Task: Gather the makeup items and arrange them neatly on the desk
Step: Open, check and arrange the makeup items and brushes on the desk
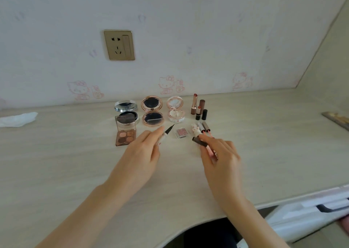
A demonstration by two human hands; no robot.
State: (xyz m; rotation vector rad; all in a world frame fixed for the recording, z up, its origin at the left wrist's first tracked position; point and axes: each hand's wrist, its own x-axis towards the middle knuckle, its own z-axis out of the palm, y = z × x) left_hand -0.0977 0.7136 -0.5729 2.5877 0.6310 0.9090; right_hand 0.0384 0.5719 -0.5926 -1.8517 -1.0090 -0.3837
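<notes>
My left hand [142,149] holds an uncapped eyeliner pen [166,133], its dark tip pointing up and right. My right hand [219,153] pinches the pen's brown-and-pink cap [203,144]. Behind them stand three open compacts in a row: a silver one [126,110], a rose-gold one [152,110] and a pale pink one [175,109]. An open eyeshadow palette [125,132] lies at the left. A small square blush [181,132] sits between my hands. Lipsticks [199,109] stand at the right, with lip gloss tubes [203,127] lying in front of them.
A crumpled white tissue [18,119] lies on the pale wooden desk [75,162] at far left. A wall socket [119,45] is above. A dark framed edge [336,119] shows at far right, and a white chair part [311,215] at lower right.
</notes>
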